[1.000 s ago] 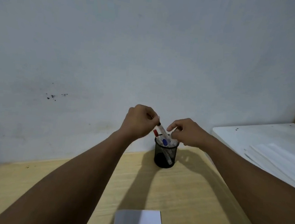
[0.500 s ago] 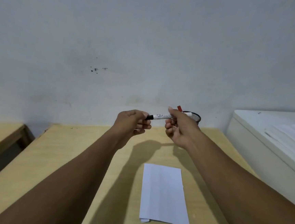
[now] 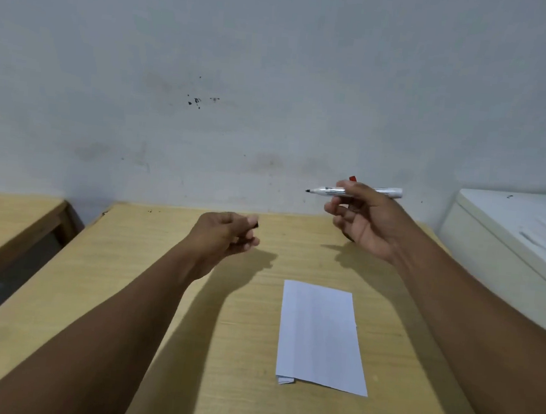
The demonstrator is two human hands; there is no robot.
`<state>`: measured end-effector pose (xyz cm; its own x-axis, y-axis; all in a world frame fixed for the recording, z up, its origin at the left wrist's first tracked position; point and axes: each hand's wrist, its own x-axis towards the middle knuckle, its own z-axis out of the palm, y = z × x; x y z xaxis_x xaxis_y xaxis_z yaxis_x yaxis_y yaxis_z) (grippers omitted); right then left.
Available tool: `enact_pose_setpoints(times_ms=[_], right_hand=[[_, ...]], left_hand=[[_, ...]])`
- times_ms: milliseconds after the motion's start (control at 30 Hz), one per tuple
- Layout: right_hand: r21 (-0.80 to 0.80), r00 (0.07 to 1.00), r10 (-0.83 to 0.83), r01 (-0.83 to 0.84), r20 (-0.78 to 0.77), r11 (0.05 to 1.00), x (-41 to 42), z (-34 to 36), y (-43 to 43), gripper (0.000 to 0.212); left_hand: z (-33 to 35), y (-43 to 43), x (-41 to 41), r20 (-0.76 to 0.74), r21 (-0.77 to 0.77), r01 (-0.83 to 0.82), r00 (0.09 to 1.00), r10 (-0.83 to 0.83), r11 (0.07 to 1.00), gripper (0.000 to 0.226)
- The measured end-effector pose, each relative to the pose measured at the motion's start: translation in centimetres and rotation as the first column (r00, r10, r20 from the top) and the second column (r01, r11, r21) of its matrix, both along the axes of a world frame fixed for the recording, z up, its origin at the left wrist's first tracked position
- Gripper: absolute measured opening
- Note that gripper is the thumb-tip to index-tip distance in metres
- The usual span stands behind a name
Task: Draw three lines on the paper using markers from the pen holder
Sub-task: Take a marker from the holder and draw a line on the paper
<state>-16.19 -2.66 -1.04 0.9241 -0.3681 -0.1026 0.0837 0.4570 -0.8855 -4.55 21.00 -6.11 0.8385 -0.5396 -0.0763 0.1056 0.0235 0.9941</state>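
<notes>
My right hand [image 3: 364, 223] holds an uncapped white marker [image 3: 327, 190] level above the table, its black tip pointing left. A little lower and to the left, my left hand [image 3: 226, 235] is closed on the marker's black cap [image 3: 255, 225], of which only an end shows past the fingers. A folded white sheet of paper [image 3: 319, 336] lies flat on the wooden table [image 3: 146, 281], below and between the hands. The pen holder is almost wholly hidden behind my right hand; only a red marker end [image 3: 352, 178] sticks up above it.
A white cabinet top [image 3: 511, 224] with papers on it stands at the right, higher than the table. A second wooden table [image 3: 3, 219] sits at the left across a dark gap. A grey wall runs along the back.
The marker came out of the holder a second ago. Half a second ago both hands held it capped; now the cap is off and the hands have moved apart, left hand down and left.
</notes>
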Motion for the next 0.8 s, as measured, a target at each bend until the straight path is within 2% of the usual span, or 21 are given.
enact_pose_setpoints(times_ms=[33, 100, 200, 433, 567, 633, 700, 800], right_hand=[[-0.046, 1.000, 0.015, -0.016, -0.020, 0.999, -0.5, 0.0, -0.8, 0.010], [-0.188, 0.994, 0.051, -0.070, -0.101, 0.980, -1.0, -0.4, -1.4, 0.019], [-0.339, 0.981, 0.060, -0.121, -0.186, 0.933, -0.8, -1.7, -0.6, 0.015], [-0.473, 0.973, 0.040, -0.147, -0.229, 0.869, -0.1, -4.0, 1.3, 0.008], [-0.486, 0.972, 0.010, -0.126, -0.234, 0.865, 0.0, -4.0, 1.4, 0.008], [-0.490, 0.973, -0.008, -0.109, -0.229, 0.865, -0.1, -3.9, 1.2, 0.007], [-0.492, 0.975, -0.032, -0.082, -0.219, 0.867, -0.1, -3.8, 1.0, 0.007], [-0.491, 0.976, -0.060, -0.052, -0.210, 0.870, -0.1, -3.7, 0.9, 0.006]], left_hand=[[-0.7, 0.9, 0.4, 0.124, 0.164, 0.000, 0.992, -0.020, 0.987, 0.014], [-1.7, 1.7, 0.7, 0.336, 0.458, -0.019, 0.929, -0.154, 0.889, 0.014], [-2.4, 1.2, 0.0, 0.424, 0.658, -0.032, 0.842, -0.335, 0.752, 0.019], [-2.7, 0.3, -0.9, 0.420, 0.757, -0.025, 0.785, -0.456, 0.653, 0.004], [-2.8, 0.4, -0.7, 0.409, 0.780, -0.031, 0.782, -0.471, 0.625, 0.022], [-2.8, 0.3, -0.9, 0.459, 0.784, -0.086, 0.746, -0.482, 0.615, 0.036], [-2.5, 0.2, -1.6, 0.562, 0.739, -0.167, 0.687, -0.461, 0.653, 0.048], [-1.9, -0.3, -3.2, 0.658, 0.672, -0.181, 0.591, -0.467, 0.718, 0.060]])
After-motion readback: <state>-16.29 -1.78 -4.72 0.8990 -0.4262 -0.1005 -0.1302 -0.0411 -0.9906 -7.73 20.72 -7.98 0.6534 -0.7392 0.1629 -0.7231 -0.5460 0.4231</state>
